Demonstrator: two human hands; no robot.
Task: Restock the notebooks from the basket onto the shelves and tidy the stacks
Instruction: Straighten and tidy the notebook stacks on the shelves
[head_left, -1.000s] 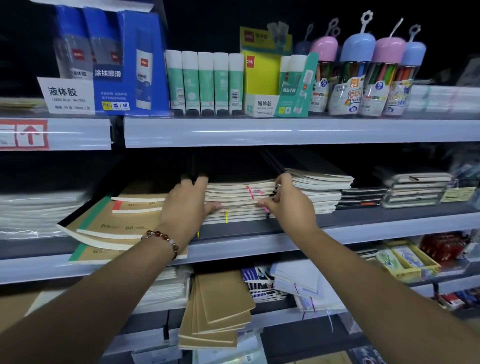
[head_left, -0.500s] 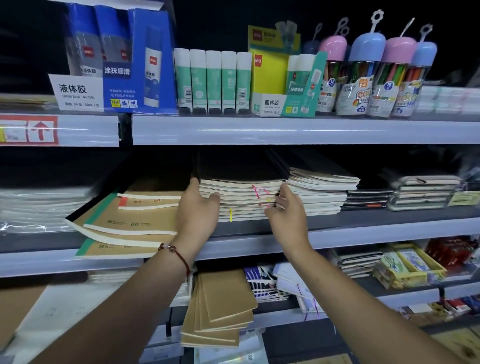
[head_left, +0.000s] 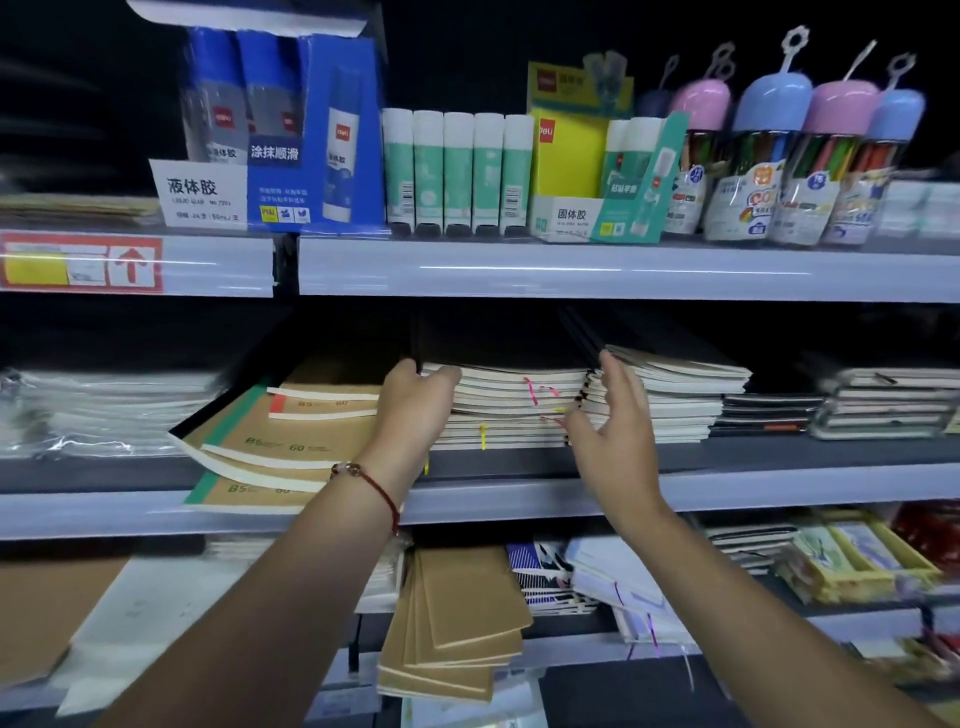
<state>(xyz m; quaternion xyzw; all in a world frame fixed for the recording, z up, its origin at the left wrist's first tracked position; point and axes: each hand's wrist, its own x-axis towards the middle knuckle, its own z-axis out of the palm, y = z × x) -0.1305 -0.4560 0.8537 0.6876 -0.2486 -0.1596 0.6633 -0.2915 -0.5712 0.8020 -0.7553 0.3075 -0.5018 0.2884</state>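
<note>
From the head camera, both hands are reaching to the middle shelf (head_left: 779, 486), a flat grey board with a pale glossy front strip. Between them is lying the stack (head_left: 511, 410): thin, soft-covered notebooks with cream page edges, their corners slightly curled, with pink and yellow ribbon markers hanging out in front. The left hand (head_left: 415, 408) is pressing against the stack's left end, thumb lying along the top cover, fingers curled round the far corner; it is gripping lightly rather than lifting. A red cord bracelet (head_left: 374, 486) with beads is sitting on that wrist. The right hand (head_left: 610, 426) is standing open, palm facing left, fingers spread and straight, just beside the stack's right end and holding nothing.

Half a second ago the right hand was lying closed against the stack's front right corner; now it is standing off with the fingers splayed. The left hand is staying at the left end, and the camera is sitting closer and a little to the right.

Left of the left hand, kraft-brown B5 books (head_left: 291, 447) with green and red spines are lying fanned and tilted, overhanging the shelf edge. Right of the right hand, a taller pile (head_left: 675, 400) is almost touching the stack, leaving little room for the fingers. Above the hands are standing smooth cylindrical glue sticks (head_left: 457, 171), blue glue boxes (head_left: 291, 135) and dome-capped pen tubs (head_left: 774, 156). Below the forearms, more kraft pads (head_left: 462, 618) are lying askew.
</note>
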